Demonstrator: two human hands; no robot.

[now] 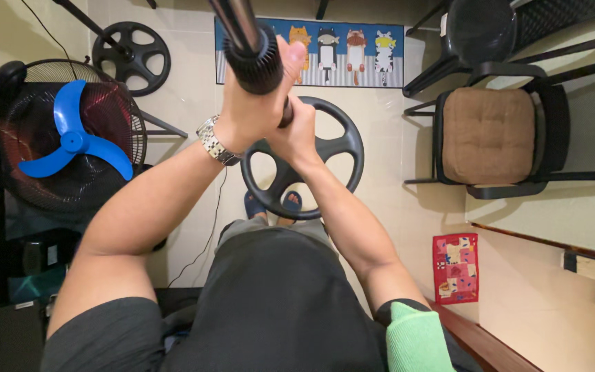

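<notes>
Head view, looking straight down. Nearest the lens, bottom of the frame: dark shorts and a green cloth [414,341] at lower right. Both forearms rise from there and converge at upper centre on a metal pole [242,24] with a black ribbed collar [256,65]. The left hand [253,103], with a metal wristwatch [216,141] on its wrist, is wrapped closed around the pole just under the collar, thumb pressed up alongside it. The right hand [297,131] is clenched on the pole immediately below, touching the left. The pole's long axis runs toward the camera, so it reads foreshortened, its upper end leaving the top edge. Directly beneath the hands, on the floor, lies the round black base [342,148], spoked like a wheel, between two blue-sandalled feet. Further out: a fan head with blue blades [74,141] at left, a second spoked base [136,58] upper left, a cushioned black chair [490,134] at right.
</notes>
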